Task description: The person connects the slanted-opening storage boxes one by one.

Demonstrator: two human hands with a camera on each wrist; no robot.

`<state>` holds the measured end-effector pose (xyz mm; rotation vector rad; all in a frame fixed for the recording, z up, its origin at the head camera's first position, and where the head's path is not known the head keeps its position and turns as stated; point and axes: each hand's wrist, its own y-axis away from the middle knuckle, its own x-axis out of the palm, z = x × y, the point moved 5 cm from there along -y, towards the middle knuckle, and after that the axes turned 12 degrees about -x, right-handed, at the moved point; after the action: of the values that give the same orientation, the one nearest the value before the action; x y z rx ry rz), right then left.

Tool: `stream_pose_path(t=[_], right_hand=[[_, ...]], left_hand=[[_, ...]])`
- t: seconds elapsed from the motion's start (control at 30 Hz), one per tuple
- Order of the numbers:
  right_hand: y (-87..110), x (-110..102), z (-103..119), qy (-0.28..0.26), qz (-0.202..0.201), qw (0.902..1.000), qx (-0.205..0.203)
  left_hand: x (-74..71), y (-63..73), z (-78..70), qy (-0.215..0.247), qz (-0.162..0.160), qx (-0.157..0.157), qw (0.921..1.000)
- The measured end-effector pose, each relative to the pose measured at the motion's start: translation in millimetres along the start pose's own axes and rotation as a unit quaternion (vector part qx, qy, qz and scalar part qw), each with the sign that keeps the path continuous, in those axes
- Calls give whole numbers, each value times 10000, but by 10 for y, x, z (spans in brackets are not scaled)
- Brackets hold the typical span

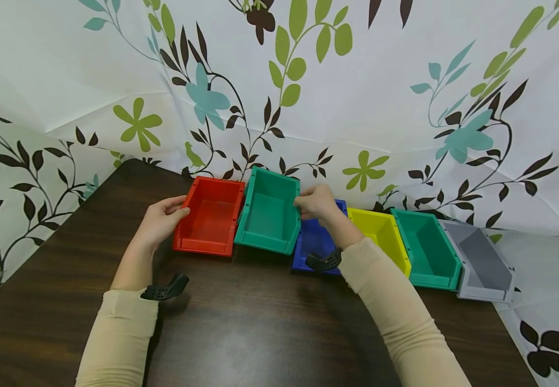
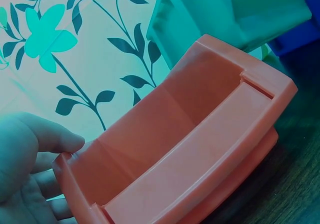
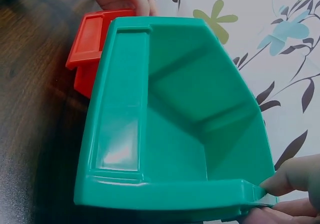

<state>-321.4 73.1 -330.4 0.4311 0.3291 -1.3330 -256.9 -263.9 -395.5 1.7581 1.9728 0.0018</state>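
Note:
My left hand (image 1: 161,220) grips the left wall of a red plastic storage bin (image 1: 209,217), its thumb over the rim. In the left wrist view the thumb and fingers of that hand (image 2: 35,159) pinch the bin's corner. Just to the right, a green storage bin (image 1: 269,212) is pinched at its right rim by my right hand (image 1: 317,203). The right wrist view shows this green bin (image 3: 175,109) close up and tilted, overlapping the red bin (image 3: 87,44) behind it. A blue bin (image 1: 314,239) lies partly hidden behind my right hand and forearm.
To the right stand a yellow bin (image 1: 378,231), a second green bin (image 1: 427,250) and a grey bin (image 1: 478,260) in a row. A dark wooden table (image 1: 241,322) bears them all. Behind it hangs a white cloth (image 1: 381,107) with leaf prints.

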Motion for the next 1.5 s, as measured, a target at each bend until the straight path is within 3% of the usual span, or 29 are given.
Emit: stream_pose_path(t=[0.7,0.9,1.13,1.2,1.27,1.4,1.5], right_hand=[[49,-41,129,353,164,9987,-339],[14,-40,218,825,256,9957,-344],[0,-22,313,1576,533,9848,-495],[14,-12,324,1937,417,9771,-773],[35,9,345,2465,164,9610,-1245],[108,171,426,3432,-184,9079,-2398],[152,381,481,3742,46,8701,-3208]], left_hand=[[49,2,-22,-29,111,80,9999],[63,5,-24,12,169,152,9997],[40,19,-44,19,105,195,9998],[41,17,-45,41,124,200,9997],[47,18,-42,70,147,175,9997],[56,10,-25,58,141,98,9998],[62,8,-21,52,116,77,9999]])
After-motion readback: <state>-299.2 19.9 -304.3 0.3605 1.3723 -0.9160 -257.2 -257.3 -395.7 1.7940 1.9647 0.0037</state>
